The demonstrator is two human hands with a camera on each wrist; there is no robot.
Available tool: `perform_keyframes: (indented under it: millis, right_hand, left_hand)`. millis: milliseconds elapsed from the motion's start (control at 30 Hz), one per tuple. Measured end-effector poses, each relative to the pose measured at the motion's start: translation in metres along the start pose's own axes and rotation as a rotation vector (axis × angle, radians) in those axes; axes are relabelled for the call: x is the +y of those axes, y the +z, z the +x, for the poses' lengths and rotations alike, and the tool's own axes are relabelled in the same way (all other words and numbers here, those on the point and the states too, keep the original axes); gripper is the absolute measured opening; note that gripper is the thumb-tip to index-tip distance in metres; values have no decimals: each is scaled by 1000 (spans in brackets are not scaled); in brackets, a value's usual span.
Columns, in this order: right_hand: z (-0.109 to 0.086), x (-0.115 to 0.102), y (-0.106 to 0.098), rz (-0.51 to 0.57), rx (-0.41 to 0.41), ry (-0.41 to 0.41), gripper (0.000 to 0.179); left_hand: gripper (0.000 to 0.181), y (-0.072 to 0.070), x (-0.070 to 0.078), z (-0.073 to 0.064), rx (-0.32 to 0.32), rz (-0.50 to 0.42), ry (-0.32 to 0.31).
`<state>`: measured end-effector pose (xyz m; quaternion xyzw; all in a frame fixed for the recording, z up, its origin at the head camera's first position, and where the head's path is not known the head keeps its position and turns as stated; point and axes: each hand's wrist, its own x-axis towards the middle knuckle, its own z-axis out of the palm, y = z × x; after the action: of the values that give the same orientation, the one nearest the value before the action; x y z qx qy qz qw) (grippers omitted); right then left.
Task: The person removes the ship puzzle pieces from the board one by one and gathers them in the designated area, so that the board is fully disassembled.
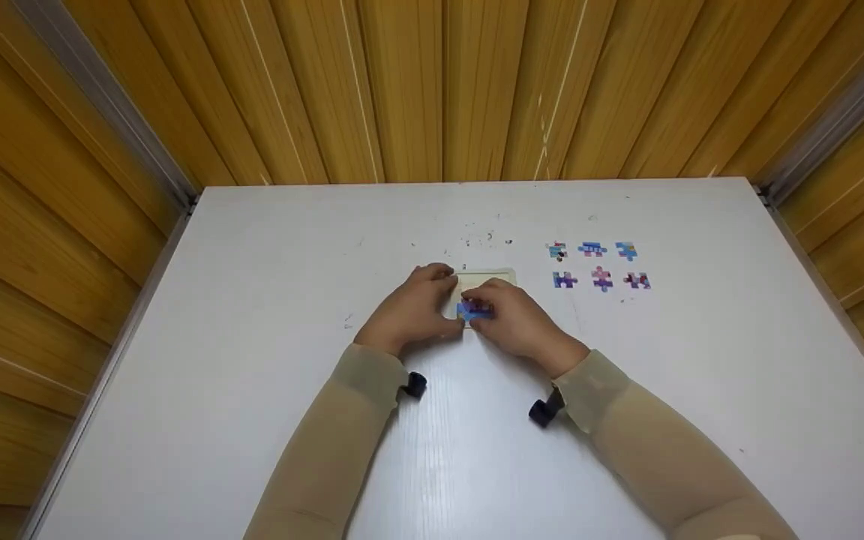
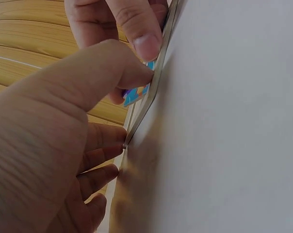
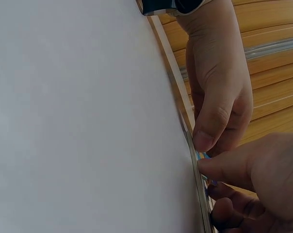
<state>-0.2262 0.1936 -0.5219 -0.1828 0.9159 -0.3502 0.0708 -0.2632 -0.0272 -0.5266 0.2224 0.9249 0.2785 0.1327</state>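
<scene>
On the tabletop (image 1: 252, 300), we see the left hand (image 1: 417, 306) in a wide grip, thumb and fingers holding the cream jigsaw tray (image 1: 505, 271). At its near-left corner, the right hand (image 1: 518, 319) pinches a jigsaw piece (image 1: 463, 311) in a narrow grip. We judge it light, stiff, best held by its edges; it looks blue and purple. Rightward lie 6 loose pieces (image 1: 602, 279).

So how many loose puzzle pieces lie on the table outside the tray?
6, right of the tray: back-left piece, back-middle piece, back-right piece, front-left piece, front-middle piece, front-right piece. The left hand or right hand may hide others.
</scene>
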Motion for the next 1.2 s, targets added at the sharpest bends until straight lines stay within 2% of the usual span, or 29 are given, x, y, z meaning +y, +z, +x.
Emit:
perform_keyframes:
  millis: [267,667,900,1200]
  right_hand:
    - [2,2,-1,5,-23,7,50]
    - [2,3,-1,-8,-26,14,49]
    - [1,6,-3,18,-15,8,45]
    - [0,5,-8,59,-26,68,45]
  left_hand:
    - [91,-1,1,0,-1,11,-3]
    - [91,1,0,1,3,18,3]
    - [91,1,0,0,6,10,9]
    - [91,1,1,-1,14,20,-2]
